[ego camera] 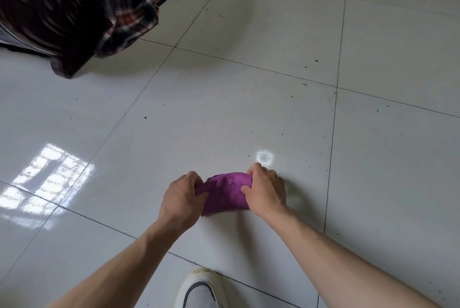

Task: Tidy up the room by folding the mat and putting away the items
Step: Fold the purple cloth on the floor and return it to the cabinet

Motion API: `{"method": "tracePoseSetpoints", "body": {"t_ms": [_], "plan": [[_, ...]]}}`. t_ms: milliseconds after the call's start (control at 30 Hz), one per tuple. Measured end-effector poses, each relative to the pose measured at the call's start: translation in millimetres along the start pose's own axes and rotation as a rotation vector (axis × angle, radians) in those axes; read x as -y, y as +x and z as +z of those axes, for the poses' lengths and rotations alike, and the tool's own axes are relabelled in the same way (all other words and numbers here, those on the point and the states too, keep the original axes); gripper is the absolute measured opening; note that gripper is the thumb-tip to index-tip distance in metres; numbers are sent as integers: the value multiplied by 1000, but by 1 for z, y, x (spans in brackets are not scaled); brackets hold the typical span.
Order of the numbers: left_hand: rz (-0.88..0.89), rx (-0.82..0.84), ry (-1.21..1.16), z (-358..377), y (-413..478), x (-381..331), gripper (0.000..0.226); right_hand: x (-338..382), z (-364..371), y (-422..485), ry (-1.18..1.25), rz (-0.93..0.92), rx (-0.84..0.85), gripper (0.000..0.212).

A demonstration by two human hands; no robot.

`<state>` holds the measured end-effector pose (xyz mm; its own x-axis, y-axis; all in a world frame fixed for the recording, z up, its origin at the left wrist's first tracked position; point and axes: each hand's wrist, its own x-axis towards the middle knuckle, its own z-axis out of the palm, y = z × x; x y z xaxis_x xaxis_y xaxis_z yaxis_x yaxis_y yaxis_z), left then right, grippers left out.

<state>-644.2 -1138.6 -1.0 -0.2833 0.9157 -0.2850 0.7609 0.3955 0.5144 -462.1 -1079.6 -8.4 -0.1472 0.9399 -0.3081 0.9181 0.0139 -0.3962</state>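
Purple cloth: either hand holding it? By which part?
Both. Left hand grips the purple cloth at its left end, right hand at its right end, on the floor.

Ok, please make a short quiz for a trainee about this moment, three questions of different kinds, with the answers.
1. True or false: both hands grip the purple cloth.
2. Where does the cloth lie? A) on a table B) on the tiled floor C) in a basket
3. Fill in: the plaid fabric hangs at the upper ____ of the view.

Key: 1 true, the left hand and right hand hold its two ends. 2 B. 3 left.
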Motion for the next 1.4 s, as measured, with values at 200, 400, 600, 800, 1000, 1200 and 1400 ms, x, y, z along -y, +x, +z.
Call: {"method": "tracePoseSetpoints", "body": {"t_ms": [200, 400, 600, 800, 1000, 1200, 1400], "plan": [[-30, -71, -170, -18, -21, -4, 8, -8, -23, -12, 561, 98, 61, 12], [61, -153, -261, -67, -35, -44, 10, 1, -83, -33, 632, -51, -35, 6], [177, -216, -290, -150, -39, -118, 12, 28, -190, -48, 696, -179, -181, 7], [264, -251, -313, -252, -49, -209, 13, 63, -311, -63, 776, -184, -287, 8], [289, -284, -314, -388, -80, -309, 15, 121, -461, -101, 823, -168, -323, 8], [328, -315, -355, -542, -142, -417, 16, 184, -643, -165, 853, -236, -336, 13], [427, -318, -431, -691, -218, -552, 14, 233, -835, -247, 860, -280, -424, 11]]}}
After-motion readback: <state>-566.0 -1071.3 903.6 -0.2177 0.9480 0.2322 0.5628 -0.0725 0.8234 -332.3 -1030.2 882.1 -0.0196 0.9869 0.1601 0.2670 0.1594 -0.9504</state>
